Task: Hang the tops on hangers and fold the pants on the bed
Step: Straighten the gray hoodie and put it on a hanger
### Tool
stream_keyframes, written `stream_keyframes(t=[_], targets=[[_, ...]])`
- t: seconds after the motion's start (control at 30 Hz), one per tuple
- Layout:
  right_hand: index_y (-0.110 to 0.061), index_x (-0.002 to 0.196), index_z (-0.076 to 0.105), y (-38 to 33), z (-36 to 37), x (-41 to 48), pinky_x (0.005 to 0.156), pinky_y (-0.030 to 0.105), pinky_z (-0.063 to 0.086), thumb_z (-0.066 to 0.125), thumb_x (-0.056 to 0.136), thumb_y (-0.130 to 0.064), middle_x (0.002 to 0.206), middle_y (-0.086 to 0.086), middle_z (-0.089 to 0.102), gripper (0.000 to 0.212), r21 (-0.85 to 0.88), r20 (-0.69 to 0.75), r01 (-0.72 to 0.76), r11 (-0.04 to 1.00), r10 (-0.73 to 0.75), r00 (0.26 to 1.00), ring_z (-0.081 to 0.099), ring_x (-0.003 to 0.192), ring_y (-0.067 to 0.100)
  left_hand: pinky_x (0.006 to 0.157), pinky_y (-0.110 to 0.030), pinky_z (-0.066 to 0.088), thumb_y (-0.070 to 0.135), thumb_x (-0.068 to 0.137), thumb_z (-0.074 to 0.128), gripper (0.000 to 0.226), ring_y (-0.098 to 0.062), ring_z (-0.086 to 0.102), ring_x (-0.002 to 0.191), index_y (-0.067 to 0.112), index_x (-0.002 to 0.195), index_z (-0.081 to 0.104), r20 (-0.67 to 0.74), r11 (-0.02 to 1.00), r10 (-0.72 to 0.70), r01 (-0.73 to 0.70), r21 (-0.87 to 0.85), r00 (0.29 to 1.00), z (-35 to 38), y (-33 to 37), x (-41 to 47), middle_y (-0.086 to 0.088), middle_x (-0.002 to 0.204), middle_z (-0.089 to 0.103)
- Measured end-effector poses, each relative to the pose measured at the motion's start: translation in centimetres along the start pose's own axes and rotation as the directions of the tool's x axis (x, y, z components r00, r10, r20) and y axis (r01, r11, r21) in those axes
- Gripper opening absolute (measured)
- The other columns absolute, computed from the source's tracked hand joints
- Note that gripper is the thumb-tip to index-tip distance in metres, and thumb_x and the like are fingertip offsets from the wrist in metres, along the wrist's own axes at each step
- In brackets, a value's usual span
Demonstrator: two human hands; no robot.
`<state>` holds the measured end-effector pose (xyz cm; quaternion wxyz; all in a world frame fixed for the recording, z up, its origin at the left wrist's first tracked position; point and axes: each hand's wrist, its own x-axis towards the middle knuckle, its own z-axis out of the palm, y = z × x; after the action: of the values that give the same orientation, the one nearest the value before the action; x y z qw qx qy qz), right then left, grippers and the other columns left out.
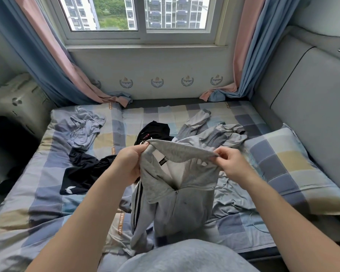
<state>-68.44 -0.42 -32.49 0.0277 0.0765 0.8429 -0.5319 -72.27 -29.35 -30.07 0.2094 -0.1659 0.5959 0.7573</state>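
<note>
Seen through the head camera I was monitoring from a distance: both hands were raised over the bed (47, 193), each clamped on the same garment. The left hand (132, 163) had its fingers curled tight around the left edge of a grey zip-up jacket (177, 205), bunching the fabric at the collar. The right hand (232, 163) pinched the opposite edge between thumb and fingertips, with the other fingers loosely bent. Between the two grips the jacket's upper rim was stretched out flat, and the body hung down in front of the person's lap, its zip partly closed and a sleeve with black stripes trailing at the left onto the checked sheet.

I counted four other loose garments on the sheet. A pale blue piece with a drawstring (84, 128) lay crumpled at the far left. A black garment with a white logo (82, 173) was spread just beside the left forearm. A second black piece (155, 130) sat beyond the held jacket, and a grey top (214, 134) with one sleeve thrown outwards lay to its right. One checked pillow (290, 169) rested against the padded headboard (312, 95) at the right. Beyond the bed, one window (141, 36) was framed by two pink-and-blue curtains, the left curtain (47, 55) and the right curtain (247, 46), both pooling at the mattress edge.
</note>
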Motion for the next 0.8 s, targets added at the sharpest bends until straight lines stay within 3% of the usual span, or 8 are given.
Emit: stream_keyframes(t=[0.07, 0.13, 0.23, 0.33, 0.43, 0.5, 0.67, 0.8], targets=[[-0.003, 0.088, 0.067, -0.7, 0.1, -0.4, 0.062, 0.027, 0.058, 0.059, 0.096, -0.004, 0.081, 0.011, 0.067, 0.011, 0.458, 0.104, -0.159, 0.875, 0.125, 0.987, 0.062, 0.072, 0.021, 0.072, -0.033, 0.050, 0.026, 0.098, 0.055, 0.022, -0.019, 0.063, 0.070, 0.009, 0.095, 0.069, 0.073, 0.994, -0.109, 0.110, 0.002, 0.991, -0.9, 0.6, -0.1, -0.007, 0.079, 0.065], [0.003, 0.100, 0.069, -1.1, -0.1, -0.6, 0.067, 0.032, 0.060, 0.053, 0.100, -0.012, 0.090, 0.018, 0.071, 0.022, 0.616, 0.238, -0.294, 0.731, 0.184, 0.954, 0.068, 0.076, 0.025, 0.080, -0.038, 0.049, 0.031, 0.093, 0.059, 0.026, -0.023, 0.062, 0.076, 0.007, 0.098, 0.068, 0.140, 0.983, -0.180, 0.181, 0.006, 0.974, -2.1, 1.1, 0.0, -0.012, 0.085, 0.063], [0.001, 0.115, 0.069, -0.9, 0.1, -0.5, 0.079, 0.035, 0.060, 0.046, 0.104, -0.024, 0.100, 0.018, 0.073, 0.035, 0.673, 0.351, -0.456, 0.582, 0.291, 0.890, 0.071, 0.085, 0.026, 0.085, -0.043, 0.052, 0.029, 0.093, 0.054, 0.033, -0.030, 0.066, 0.077, 0.001, 0.102, 0.069, 0.199, 0.979, -0.197, 0.205, -0.022, 0.960, -2.6, 0.7, -0.2, -0.018, 0.086, 0.067], [-0.001, 0.127, 0.064, -0.5, 0.9, -0.4, 0.101, 0.045, 0.048, 0.051, 0.100, -0.031, 0.115, 0.022, 0.063, 0.043, 0.685, 0.417, -0.554, 0.474, 0.368, 0.831, 0.061, 0.104, 0.034, 0.068, -0.037, 0.061, 0.023, 0.092, 0.052, 0.030, -0.026, 0.070, 0.068, 0.000, 0.096, 0.071, 0.205, 0.964, -0.183, 0.216, -0.157, 0.962, -2.1, -0.3, 0.0, -0.015, 0.082, 0.069], [0.001, 0.118, 0.069, -1.0, 1.6, -1.0, 0.094, 0.043, 0.050, 0.079, 0.077, -0.030, 0.107, 0.019, 0.057, 0.052, 0.716, 0.537, -0.620, 0.321, 0.314, 0.783, 0.057, 0.095, 0.032, 0.075, -0.041, 0.060, 0.034, 0.101, 0.049, 0.042, -0.029, 0.072, 0.078, 0.000, 0.096, 0.074, 0.157, 0.942, -0.174, 0.211, -0.262, 0.972, -1.8, -1.5, 0.5, -0.017, 0.091, 0.071], [0.001, 0.130, 0.062, -1.4, 2.0, -1.1, 0.097, 0.039, 0.049, 0.075, 0.078, -0.028, 0.114, 0.016, 0.059, 0.061, 0.759, 0.546, -0.603, 0.244, 0.267, 0.794, 0.059, 0.095, 0.027, 0.086, -0.045, 0.055, 0.043, 0.100, 0.052, 0.046, -0.032, 0.072, 0.089, 0.003, 0.110, 0.071, 0.094, 0.952, -0.134, 0.155, -0.264, 0.986, -1.2, -2.6, 0.8, -0.018, 0.101, 0.072], [-0.003, 0.142, 0.052, -2.5, 3.1, -1.2, 0.109, 0.033, 0.043, 0.086, 0.072, -0.022, 0.120, 0.012, 0.064, 0.080, 0.854, 0.500, -0.514, 0.083, 0.143, 0.854, 0.065, 0.103, 0.021, 0.088, -0.045, 0.055, 0.050, 0.071, 0.083, 0.065, -0.032, 0.070, 0.089, 0.002, 0.114, 0.069, -0.067, 0.990, -0.134, 0.137, 0.037, 0.989, 0.7, -6.4, 0.9, -0.020, 0.105, 0.073], [-0.005, 0.143, 0.050, -3.0, 3.3, -1.4, 0.093, 0.033, 0.055, 0.048, 0.100, -0.035, 0.112, 0.013, 0.067, 0.053, 0.854, 0.500, -0.516, 0.071, 0.165, 0.850, 0.068, 0.095, 0.021, 0.057, -0.026, 0.049, 0.013, 0.094, 0.063, 0.009, -0.018, 0.067, 0.060, 0.004, 0.095, 0.066, -0.185, 0.942, -0.136, 0.185, 0.282, 0.973, 2.1, -9.5, 0.7, -0.016, 0.082, 0.071]])
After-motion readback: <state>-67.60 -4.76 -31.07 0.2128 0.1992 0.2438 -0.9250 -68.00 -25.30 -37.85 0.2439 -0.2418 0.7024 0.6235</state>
